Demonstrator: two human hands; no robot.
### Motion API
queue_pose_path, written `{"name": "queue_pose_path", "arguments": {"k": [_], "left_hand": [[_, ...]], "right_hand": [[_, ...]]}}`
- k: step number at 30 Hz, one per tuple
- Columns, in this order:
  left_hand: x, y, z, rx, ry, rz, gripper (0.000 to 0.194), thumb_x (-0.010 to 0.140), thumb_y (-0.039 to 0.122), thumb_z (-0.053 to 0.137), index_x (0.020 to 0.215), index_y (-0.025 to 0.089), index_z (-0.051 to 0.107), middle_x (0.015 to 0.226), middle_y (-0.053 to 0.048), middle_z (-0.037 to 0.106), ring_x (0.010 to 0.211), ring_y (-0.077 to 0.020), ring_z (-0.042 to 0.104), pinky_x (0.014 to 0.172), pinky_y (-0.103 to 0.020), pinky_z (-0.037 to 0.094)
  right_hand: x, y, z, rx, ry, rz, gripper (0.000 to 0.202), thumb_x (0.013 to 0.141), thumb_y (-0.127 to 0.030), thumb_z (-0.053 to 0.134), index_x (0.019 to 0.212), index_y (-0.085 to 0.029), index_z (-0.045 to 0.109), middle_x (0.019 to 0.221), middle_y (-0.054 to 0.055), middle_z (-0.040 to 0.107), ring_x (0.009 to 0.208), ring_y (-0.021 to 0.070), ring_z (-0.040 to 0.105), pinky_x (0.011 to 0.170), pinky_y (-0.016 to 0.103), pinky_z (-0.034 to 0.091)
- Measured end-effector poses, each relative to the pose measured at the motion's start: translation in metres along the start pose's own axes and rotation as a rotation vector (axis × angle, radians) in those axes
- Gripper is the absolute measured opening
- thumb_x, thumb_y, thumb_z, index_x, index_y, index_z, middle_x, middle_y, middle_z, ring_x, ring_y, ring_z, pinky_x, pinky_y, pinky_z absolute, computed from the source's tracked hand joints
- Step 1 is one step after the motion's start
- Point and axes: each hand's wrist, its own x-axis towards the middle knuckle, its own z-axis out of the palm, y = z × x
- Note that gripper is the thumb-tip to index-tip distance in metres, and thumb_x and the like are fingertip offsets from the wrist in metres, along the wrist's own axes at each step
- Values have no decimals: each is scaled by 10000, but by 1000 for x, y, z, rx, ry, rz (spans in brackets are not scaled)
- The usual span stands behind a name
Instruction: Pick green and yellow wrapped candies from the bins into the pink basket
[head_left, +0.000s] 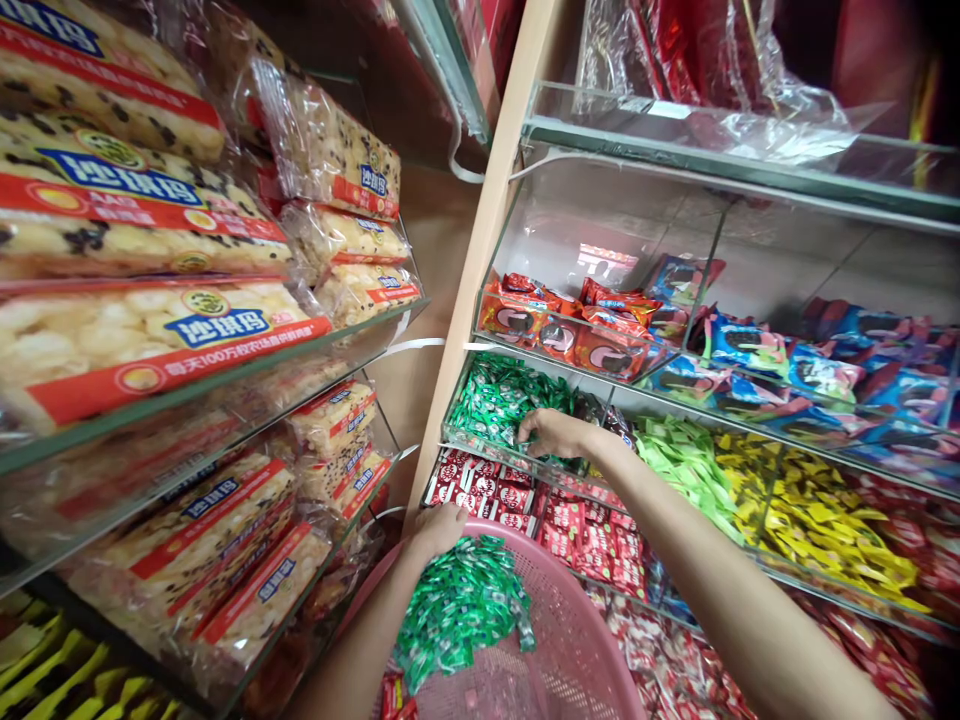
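Observation:
My right hand (559,434) reaches over the front of a clear bin of green-wrapped candies (502,395). Its fingers are bent loosely downward and apart, and nothing shows in them. Below it, my left hand (439,530) is closed over the far left rim of a pink plastic basket (600,620), its fingertips partly hidden. Inside the basket lies a heap of the same green-wrapped candies (469,600), with a few red packets (396,695) at the near left.
Packaged pastry bars (217,320) fill glass shelves on the left. A wooden upright (480,230) divides the shelving. Light green candies (686,465), yellow candies (817,510) and blue packets (750,345) lie in bins to the right. Red packets (480,485) sit below the green bin.

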Motion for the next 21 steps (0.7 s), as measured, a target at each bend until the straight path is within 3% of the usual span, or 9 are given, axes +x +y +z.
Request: {"name": "queue_pose_path", "arguments": {"k": [4, 9, 12, 21], "left_hand": [[2, -1, 3, 2, 3, -3, 538, 840, 460, 178, 971, 197, 629, 1008, -110, 637, 941, -251, 582, 776, -325, 420], [6, -4, 8, 9, 8, 14, 545, 840, 460, 166, 974, 206, 629, 1001, -108, 640, 929, -260, 588, 755, -342, 427], [7, -5, 9, 10, 9, 17, 550, 839, 465, 163, 977, 207, 628, 1007, -111, 639, 931, -266, 588, 756, -354, 427], [5, -4, 6, 22, 16, 23, 540, 841, 445, 164, 961, 202, 631, 1005, -118, 640, 935, -271, 588, 764, -366, 429]], "right_hand": [[-7, 1, -2, 36, 34, 2, 143, 556, -133, 635, 689, -185, 639, 677, -18, 590, 648, 130, 510, 596, 222, 378], [-15, 1, -13, 320, 127, -37, 324, 587, -259, 661, 886, -151, 601, 712, -11, 547, 652, 114, 484, 601, 223, 398], [-16, 0, -16, 439, 146, -53, 379, 591, -352, 666, 899, -142, 600, 720, -6, 552, 675, 120, 489, 641, 245, 407], [3, -8, 12, 437, 104, 23, 236, 604, -294, 650, 777, -138, 615, 701, -12, 556, 640, 107, 480, 620, 236, 395]]}}
